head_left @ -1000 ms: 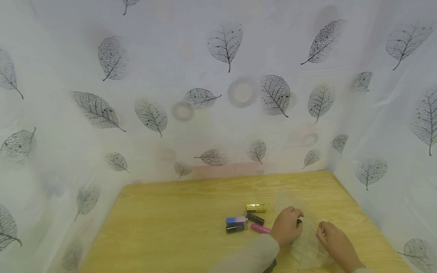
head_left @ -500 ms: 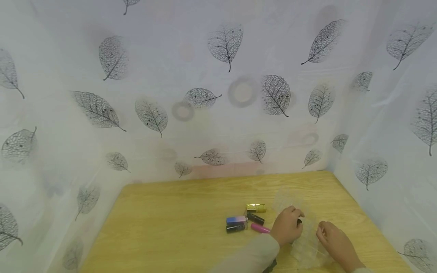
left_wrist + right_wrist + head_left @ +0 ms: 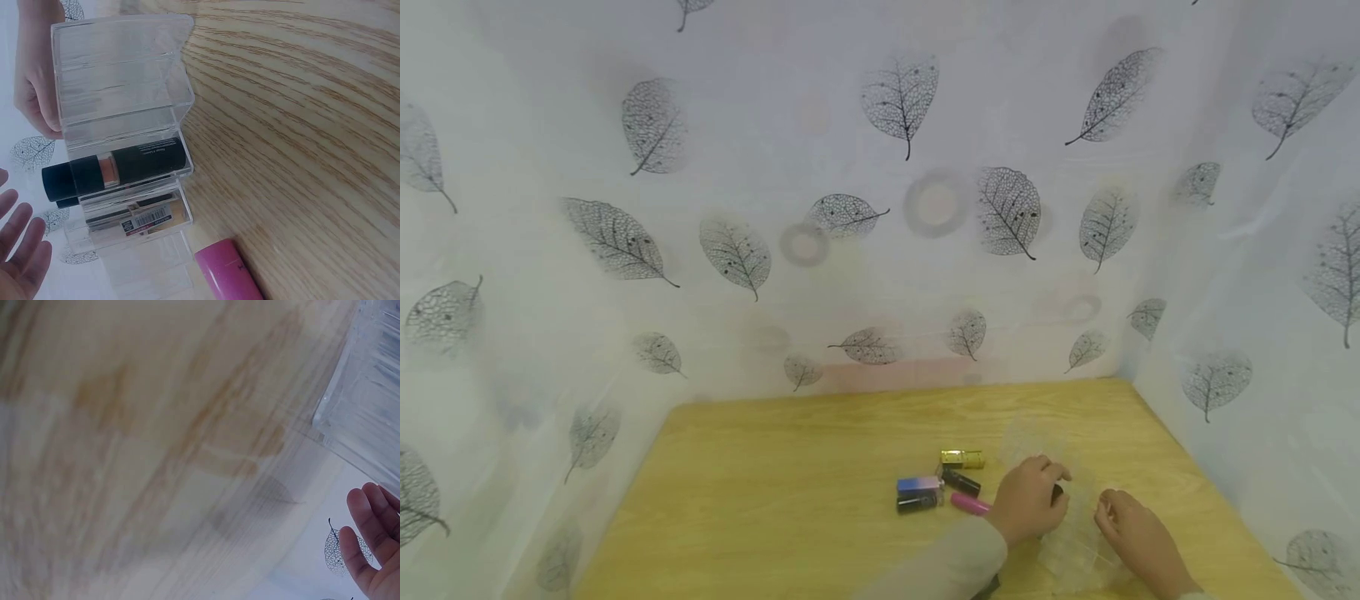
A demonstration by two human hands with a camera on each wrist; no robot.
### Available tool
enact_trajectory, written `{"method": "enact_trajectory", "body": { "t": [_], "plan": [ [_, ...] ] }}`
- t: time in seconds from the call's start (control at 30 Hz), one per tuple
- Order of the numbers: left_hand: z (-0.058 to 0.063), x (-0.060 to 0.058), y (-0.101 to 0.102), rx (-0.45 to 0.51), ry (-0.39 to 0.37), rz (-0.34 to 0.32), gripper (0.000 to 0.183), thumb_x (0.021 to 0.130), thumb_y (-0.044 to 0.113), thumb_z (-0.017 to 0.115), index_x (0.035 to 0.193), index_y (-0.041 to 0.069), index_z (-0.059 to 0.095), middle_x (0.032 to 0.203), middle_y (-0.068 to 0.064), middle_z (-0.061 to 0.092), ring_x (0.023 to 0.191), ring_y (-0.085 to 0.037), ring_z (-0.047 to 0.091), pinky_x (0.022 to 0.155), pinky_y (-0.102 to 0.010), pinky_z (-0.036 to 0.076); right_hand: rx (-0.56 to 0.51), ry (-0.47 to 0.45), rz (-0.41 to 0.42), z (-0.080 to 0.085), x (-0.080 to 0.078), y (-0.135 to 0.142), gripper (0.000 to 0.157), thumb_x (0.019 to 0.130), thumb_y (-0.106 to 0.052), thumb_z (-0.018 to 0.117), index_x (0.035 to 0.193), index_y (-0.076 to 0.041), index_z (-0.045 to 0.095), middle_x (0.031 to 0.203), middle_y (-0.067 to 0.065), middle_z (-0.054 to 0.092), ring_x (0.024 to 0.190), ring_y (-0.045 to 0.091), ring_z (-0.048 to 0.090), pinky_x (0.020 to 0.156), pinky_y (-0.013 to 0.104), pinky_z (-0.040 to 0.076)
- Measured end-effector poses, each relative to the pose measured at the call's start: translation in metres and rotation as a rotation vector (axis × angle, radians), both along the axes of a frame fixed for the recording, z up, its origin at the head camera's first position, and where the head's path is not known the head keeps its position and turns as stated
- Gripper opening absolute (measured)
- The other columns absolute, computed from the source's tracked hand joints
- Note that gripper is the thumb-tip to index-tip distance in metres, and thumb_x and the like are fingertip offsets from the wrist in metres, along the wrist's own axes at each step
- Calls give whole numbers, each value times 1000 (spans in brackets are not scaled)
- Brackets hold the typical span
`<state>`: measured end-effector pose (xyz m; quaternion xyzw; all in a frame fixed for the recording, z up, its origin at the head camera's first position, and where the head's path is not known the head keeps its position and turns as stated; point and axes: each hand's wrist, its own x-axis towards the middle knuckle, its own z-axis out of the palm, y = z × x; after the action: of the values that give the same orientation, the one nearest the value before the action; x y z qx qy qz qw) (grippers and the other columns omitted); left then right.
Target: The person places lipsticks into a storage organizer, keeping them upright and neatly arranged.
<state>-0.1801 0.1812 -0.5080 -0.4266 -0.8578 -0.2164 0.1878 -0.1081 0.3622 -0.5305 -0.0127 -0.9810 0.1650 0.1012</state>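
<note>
A clear plastic lipstick organizer (image 3: pixel 119 87) with several compartments lies on the wooden table, between the hands in the head view. One compartment holds a black lipstick tube (image 3: pixel 137 167) with a peach band, its end jutting past the edge. The adjoining slot holds a tube with a barcode label (image 3: pixel 150 219). My left hand (image 3: pixel 1030 500) is over the organizer beside the black tube; in the left wrist view its loose fingers (image 3: pixel 22 234) are apart from it. At the organizer's right side is my right hand (image 3: pixel 1138 533), fingers loosely bent; contact is unclear.
Left of the organizer lie a gold tube (image 3: pixel 962 459), a black tube (image 3: pixel 961 481), a blue-pink tube (image 3: pixel 919 483), another black tube (image 3: pixel 917 502) and a pink tube (image 3: pixel 971 503). A dark object (image 3: pixel 988 588) shows under the left sleeve. Leaf-patterned sheeting (image 3: pixel 865 283) surrounds the table.
My left hand and forearm have shifted very slightly left, and the head view has tilted a little. The right hand and the loose tubes stay in place.
</note>
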Motion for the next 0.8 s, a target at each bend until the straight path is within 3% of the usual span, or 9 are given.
{"method": "enact_trajectory", "body": {
  "t": [0.33, 0.57, 0.8],
  "plan": [
    [13, 4, -17, -51, 98, -5, 21, 83, 31, 64, 103, 23, 65, 90, 13, 65, 77, 3, 56, 69, -4, 41, 15, 32, -8, -3, 1, 0, 12, 89, -11, 53, 82, -3, 60, 70, -1, 54, 58, 3, 47, 51, 17, 42],
    [18, 6, -31, -126, 125, 34, 27, 82, 34, 64, 106, 23, 63, 91, 12, 64, 78, 1, 56, 68, -7, 42, 12, 36, -14, -4, 1, 0, 13, 89, -11, 53, 83, -2, 61, 70, -1, 54, 58, 3, 46, 51, 18, 42],
    [19, 3, -41, -118, 151, 33, 26, 81, 32, 66, 104, 20, 63, 88, 9, 63, 73, -1, 53, 62, -8, 38, 18, 32, -12, -6, -1, 2, 14, 89, -11, 52, 84, -2, 61, 70, -1, 54, 58, 3, 45, 51, 19, 42]
  ]
}}
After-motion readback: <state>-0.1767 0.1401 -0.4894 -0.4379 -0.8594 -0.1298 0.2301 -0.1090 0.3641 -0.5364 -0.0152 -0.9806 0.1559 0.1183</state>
